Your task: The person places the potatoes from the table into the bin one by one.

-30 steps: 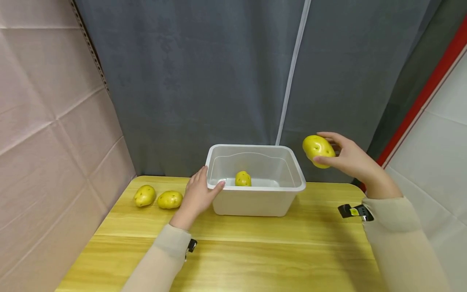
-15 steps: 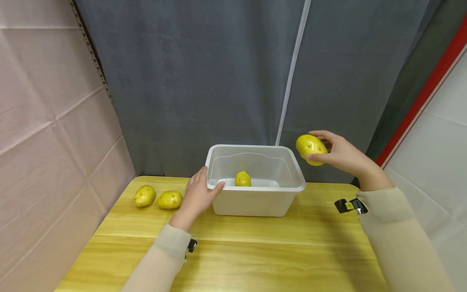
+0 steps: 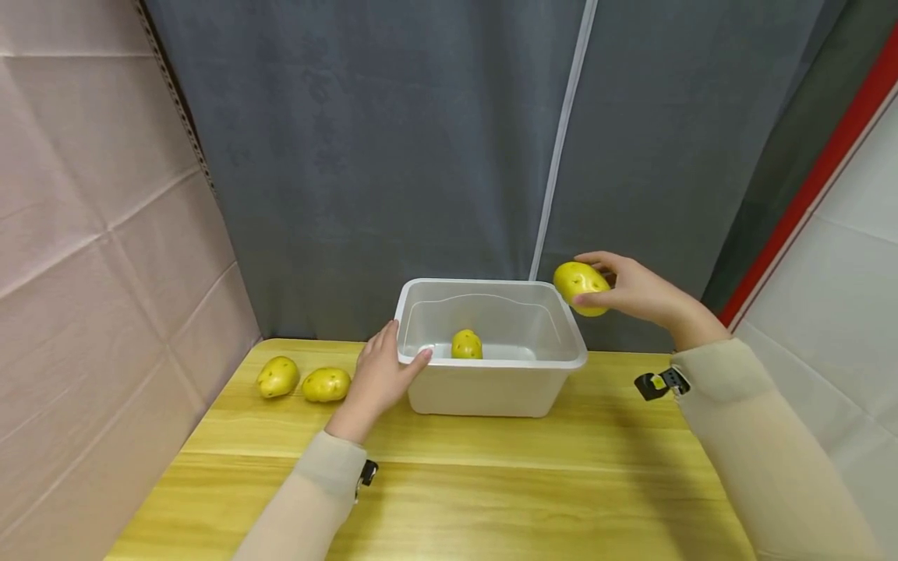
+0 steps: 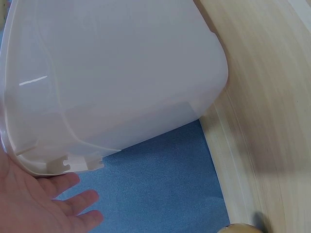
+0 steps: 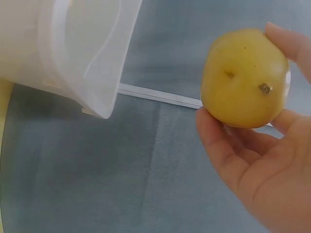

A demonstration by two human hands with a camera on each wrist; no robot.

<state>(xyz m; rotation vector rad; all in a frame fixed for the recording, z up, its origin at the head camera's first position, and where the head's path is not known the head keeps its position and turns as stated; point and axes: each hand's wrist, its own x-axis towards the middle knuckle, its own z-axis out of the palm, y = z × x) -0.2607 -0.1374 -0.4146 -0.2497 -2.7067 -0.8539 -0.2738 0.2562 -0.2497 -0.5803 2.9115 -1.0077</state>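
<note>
The fingers of the right hand point(image 3: 634, 292) grip a potato point(image 3: 581, 288), the thumb on its near side and the other fingers across its top and far side. They hold it up off the table point(image 3: 526, 483); in the right wrist view a gap parts it from the bin point(image 3: 491, 387), which stands to the left of these fingers. The fingers of the left hand point(image 3: 382, 374) are loosely straight and spread at the bin's near left corner: the thumb reaches over the near rim, and the others lie along the left side, the foremost touching the rim in the left wrist view. Inside the bin, just right of the left fingers and touching neither hand, lies a second potato point(image 3: 466, 344). Left of the left fingers, on the table, are a third potato point(image 3: 326, 384), near the wrist, and a fourth potato point(image 3: 278, 377) just beyond it. Behind all the fingers hangs a grey curtain point(image 3: 386, 156) with a pale strip point(image 3: 563, 140).
</note>
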